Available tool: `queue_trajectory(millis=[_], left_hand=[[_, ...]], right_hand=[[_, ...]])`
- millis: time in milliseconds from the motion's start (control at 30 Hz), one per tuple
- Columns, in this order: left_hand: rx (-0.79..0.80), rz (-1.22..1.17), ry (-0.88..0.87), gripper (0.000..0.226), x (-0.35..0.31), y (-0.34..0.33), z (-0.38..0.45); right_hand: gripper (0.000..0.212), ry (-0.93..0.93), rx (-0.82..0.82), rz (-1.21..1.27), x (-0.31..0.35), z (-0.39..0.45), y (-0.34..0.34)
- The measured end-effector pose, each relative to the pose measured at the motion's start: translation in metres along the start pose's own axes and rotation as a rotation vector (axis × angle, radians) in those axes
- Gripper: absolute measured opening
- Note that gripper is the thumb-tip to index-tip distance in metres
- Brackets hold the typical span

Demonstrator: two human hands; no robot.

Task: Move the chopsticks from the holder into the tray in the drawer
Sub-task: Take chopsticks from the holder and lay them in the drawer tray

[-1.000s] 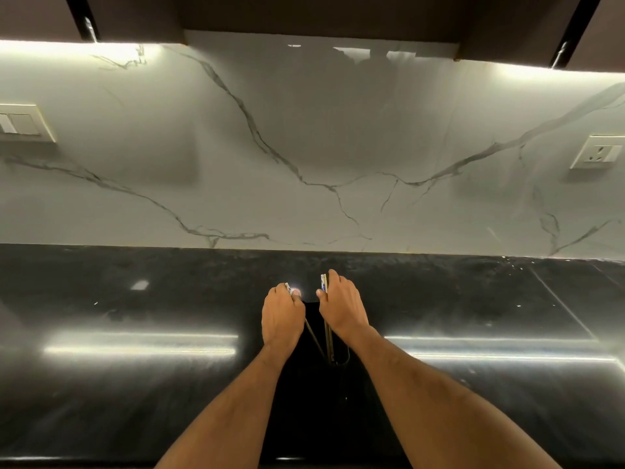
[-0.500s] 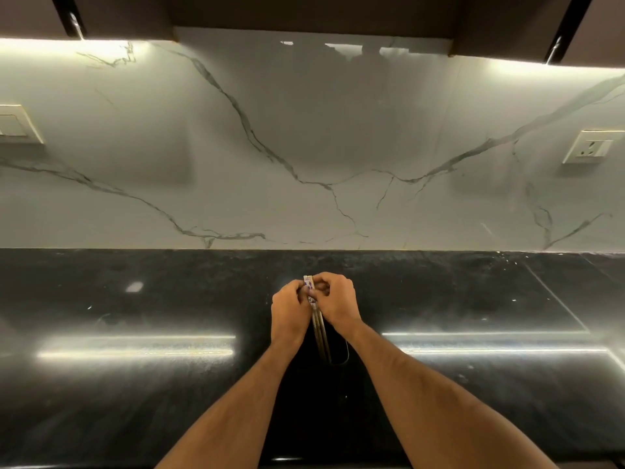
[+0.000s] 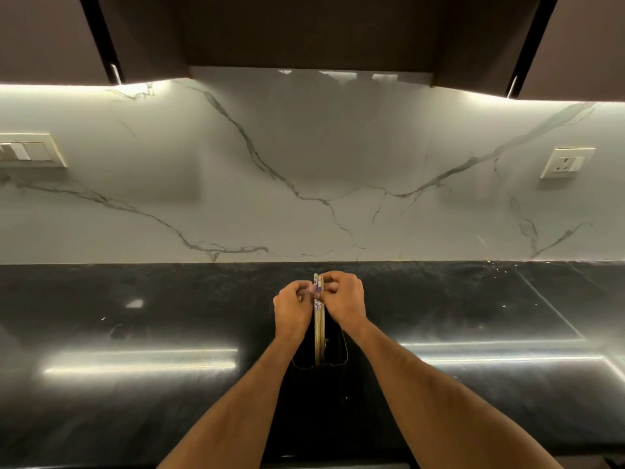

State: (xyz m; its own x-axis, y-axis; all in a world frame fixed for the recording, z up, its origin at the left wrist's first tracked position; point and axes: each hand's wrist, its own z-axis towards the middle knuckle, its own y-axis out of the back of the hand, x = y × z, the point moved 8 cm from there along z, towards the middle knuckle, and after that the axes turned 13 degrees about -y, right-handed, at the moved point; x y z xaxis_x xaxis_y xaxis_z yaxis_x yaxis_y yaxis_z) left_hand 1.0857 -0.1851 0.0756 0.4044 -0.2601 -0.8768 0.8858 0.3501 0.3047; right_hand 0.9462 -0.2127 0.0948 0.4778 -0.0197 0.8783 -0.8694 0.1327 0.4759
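Note:
Two wooden chopsticks [image 3: 319, 328] with patterned blue-and-white tops stand side by side, their lower ends inside a black holder [image 3: 341, 357] on the dark counter. My left hand [image 3: 291, 311] and my right hand [image 3: 345, 302] meet at the tops of the chopsticks, and the fingers of both pinch them together. The holder's rim shows between my wrists; its body blends into the dark counter. No drawer or tray is in view.
The black polished counter [image 3: 135, 333] runs left to right under a white marble backsplash [image 3: 304, 164]. A switch plate [image 3: 30, 152] sits on the wall at left, a socket [image 3: 564, 163] at right. Dark cabinets [image 3: 304, 28] hang above.
A second ago my hands held one chopstick each, apart. They have come together, so the two chopsticks now stand pressed side by side. The view has tilted up slightly.

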Motion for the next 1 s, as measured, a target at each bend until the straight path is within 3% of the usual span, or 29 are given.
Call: queue_trajectory(millis=[167, 267, 500, 667, 767, 900, 1000], left_hand=[[0.234, -0.15, 0.04, 0.023, -0.015, -0.014, -0.008], [0.209, -0.289, 0.014, 0.019, -0.039, -0.009, -0.01], [0.159, -0.359, 0.022, 0.016, -0.092, 0.006, -0.01], [-0.025, -0.253, 0.122, 0.015, -0.092, 0.03, -0.018], [-0.182, -0.234, 0.19, 0.01, -0.086, 0.05, -0.023], [-0.378, -0.121, 0.288, 0.013, -0.081, 0.078, -0.031], [-0.446, -0.353, 0.394, 0.012, -0.078, 0.077, -0.037]], right_hand=[[0.021, 0.008, -0.091, 0.172, 0.032, -0.003, 0.034], [0.022, 0.075, -0.097, 0.23, 0.063, -0.009, 0.054], [0.023, 0.147, -0.156, 0.325, 0.105, -0.038, 0.1], [0.028, 0.139, -0.306, 0.395, 0.12, -0.058, 0.144], [0.014, 0.159, -0.373, 0.437, 0.129, -0.066, 0.166], [0.013, 0.194, -0.447, 0.572, 0.131, -0.081, 0.182], [0.011, 0.157, -0.433, 0.678, 0.12, -0.087, 0.183]])
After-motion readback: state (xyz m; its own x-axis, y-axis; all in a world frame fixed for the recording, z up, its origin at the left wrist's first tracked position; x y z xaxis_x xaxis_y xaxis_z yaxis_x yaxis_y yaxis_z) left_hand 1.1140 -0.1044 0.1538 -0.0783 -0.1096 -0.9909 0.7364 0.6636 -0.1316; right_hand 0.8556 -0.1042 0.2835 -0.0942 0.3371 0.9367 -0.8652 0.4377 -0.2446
